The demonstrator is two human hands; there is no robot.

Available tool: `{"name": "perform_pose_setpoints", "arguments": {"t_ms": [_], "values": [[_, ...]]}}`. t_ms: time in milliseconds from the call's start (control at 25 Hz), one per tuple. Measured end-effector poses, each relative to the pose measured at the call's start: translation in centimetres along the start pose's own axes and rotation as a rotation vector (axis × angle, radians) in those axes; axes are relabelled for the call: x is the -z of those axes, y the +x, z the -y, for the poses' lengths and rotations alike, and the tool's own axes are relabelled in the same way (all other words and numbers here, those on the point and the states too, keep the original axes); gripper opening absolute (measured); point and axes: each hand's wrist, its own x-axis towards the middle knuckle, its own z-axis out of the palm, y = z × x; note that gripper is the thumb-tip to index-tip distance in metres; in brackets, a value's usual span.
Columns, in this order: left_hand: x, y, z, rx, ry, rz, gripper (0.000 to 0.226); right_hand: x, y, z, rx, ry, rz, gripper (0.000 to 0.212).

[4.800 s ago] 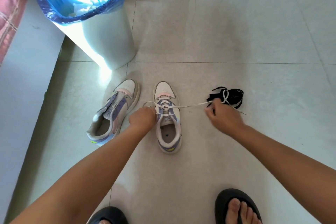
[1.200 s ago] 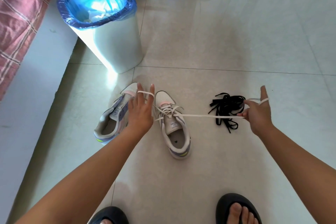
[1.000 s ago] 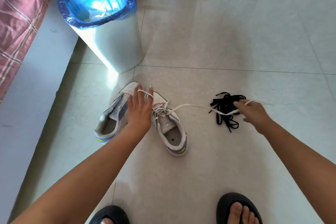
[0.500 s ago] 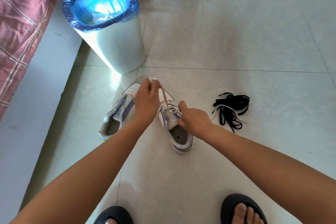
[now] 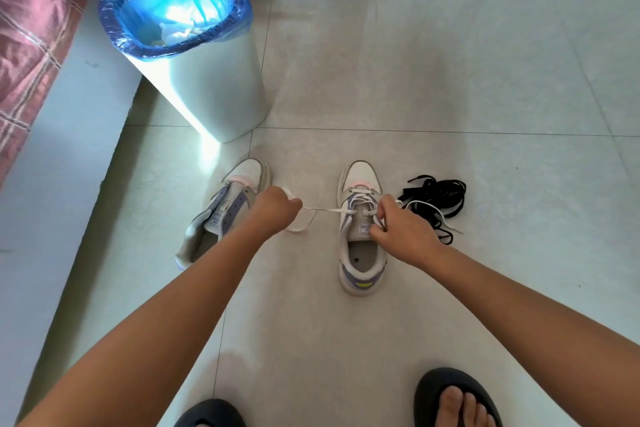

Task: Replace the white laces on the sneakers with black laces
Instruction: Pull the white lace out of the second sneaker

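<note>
L hand (image 5: pixel 277 210) grips white lace (image 5: pixel 323 210) pulled left, R hand (image 5: pixel 398 229) pinches it at right sneaker (image 5: pixel 360 229), half unlaced; left sneaker (image 5: pixel 225 211) already bare, black laces (image 5: pixel 438 198) untouched on floor, far right.

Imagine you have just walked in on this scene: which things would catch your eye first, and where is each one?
First, the two hands at mid-floor: the left hand pulls a white lace sideways out of the right sneaker, while the right hand grips the lacing at its tongue. Next, the white bin with a bright blue liner at upper left. A tangle of black laces lies just right of that sneaker.
</note>
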Motion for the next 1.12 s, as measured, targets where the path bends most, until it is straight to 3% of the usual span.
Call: {"name": "perform_pose_setpoints", "arguments": {"t_ms": [80,200,320,480,640,760,840,1000,1120], "values": [[-0.5,0.1,-0.9,-0.074,0.14,-0.047,0.034,0.0,0.4,0.0,-0.008,0.054,-0.089,0.017],[-3.1,0.2,-3.5,-0.198,0.14,-0.037,0.028,0.7,2.2,0.4,-0.041,0.012,-0.209,0.026],[-5.6,1.3,-5.3,-0.229,0.274,0.059,0.038,1.2,4.2,0.9,-0.079,-0.262,-0.072,0.036],[-6.3,3.0,-5.8,-0.191,0.224,0.132,0.032,1.5,5.6,1.3,-0.239,-0.132,0.12,0.039],[-6.3,3.0,-5.7,-0.23,0.152,0.097,0.02,2.0,5.4,1.1,-0.194,-0.082,0.123,0.026],[-6.6,2.8,-5.3,-0.208,0.145,0.127,0.024,1.9,4.4,0.6,-0.139,0.043,0.112,0.021],[-6.9,2.3,-5.3,-0.241,0.316,0.124,0.026,1.8,4.1,0.3,-0.096,0.084,0.107,0.022],[-6.6,2.5,-4.6,-0.435,0.624,-0.093,0.029,1.6,3.9,0.4,-0.027,0.045,0.124,0.009],[-5.0,3.9,-3.4,-0.271,0.755,-0.123,0.031,1.0,3.2,0.5,-0.018,0.072,0.089,0.01]]}}
